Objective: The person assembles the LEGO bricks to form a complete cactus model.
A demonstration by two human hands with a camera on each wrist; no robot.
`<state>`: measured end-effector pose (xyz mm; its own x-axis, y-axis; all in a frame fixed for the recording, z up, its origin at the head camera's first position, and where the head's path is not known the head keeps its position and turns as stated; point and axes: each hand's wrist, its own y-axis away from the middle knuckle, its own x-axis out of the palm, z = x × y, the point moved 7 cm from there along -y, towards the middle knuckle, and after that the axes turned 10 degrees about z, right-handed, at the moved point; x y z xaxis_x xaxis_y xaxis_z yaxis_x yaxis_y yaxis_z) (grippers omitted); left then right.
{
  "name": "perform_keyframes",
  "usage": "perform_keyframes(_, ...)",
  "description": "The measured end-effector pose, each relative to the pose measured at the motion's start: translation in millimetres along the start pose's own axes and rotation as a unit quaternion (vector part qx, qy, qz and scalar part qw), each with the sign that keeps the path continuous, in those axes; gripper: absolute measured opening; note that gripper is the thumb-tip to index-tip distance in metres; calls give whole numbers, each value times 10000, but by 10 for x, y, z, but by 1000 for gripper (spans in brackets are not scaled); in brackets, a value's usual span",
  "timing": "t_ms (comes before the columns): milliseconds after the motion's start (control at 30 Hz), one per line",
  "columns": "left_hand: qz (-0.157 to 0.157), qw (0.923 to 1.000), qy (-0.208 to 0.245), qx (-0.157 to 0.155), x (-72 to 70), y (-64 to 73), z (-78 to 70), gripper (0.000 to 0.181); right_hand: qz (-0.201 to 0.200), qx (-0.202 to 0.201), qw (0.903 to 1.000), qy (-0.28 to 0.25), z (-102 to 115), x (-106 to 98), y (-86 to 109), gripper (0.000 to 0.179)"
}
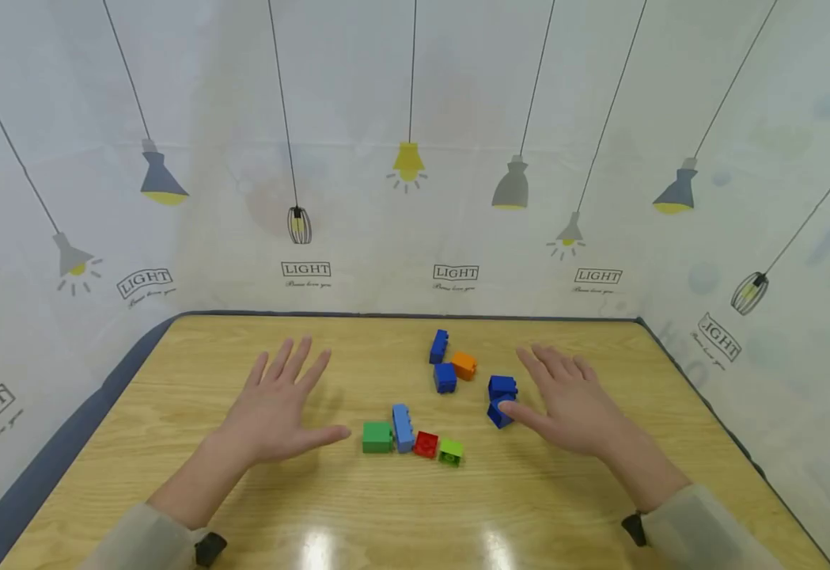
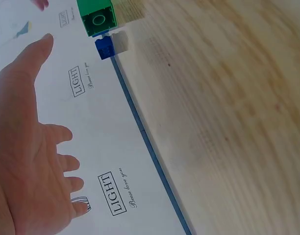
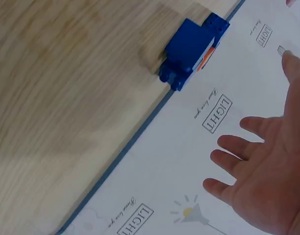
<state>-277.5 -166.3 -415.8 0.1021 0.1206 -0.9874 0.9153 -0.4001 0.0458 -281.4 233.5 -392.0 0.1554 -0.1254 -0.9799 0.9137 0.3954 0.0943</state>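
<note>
My left hand (image 1: pixel 275 412) is held over the left half of the table, fingers spread and straight, palm bare. Its thumb points toward a green building block (image 1: pixel 377 437). Beside that block stand a long light-blue block (image 1: pixel 403 428), a red block (image 1: pixel 426 444) and a lime green block (image 1: pixel 451 452). My right hand (image 1: pixel 567 400) is likewise spread with nothing in it. Its thumb overlaps a dark blue block (image 1: pixel 500 413) in the head view, with another blue block (image 1: pixel 502 387) just behind. Farther back lie an orange block (image 1: pixel 464 365), a blue block (image 1: pixel 445 378) and a long blue block (image 1: pixel 439 347).
The wooden table (image 1: pixel 301 507) has a dark blue edge along its back and sides. A pale curtain (image 1: pixel 358 174) printed with hanging lamps encloses it at the back and both sides.
</note>
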Motion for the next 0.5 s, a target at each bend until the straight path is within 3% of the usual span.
perform_keyframes(233, -40, 9981, 483, 379, 30, -66, -66, 96, -77, -162, 9981, -591, 141, 132, -215, 74)
perform_keyframes(367, 274, 9939, 915, 550, 81, -94, -106, 86, -49, -482, 9955, -815, 300, 207, -326, 65)
perform_keyframes(500, 701, 9847, 1421, 724, 168, -136, -149, 83, 41, -824, 9910, -1057, 497, 261, -410, 62)
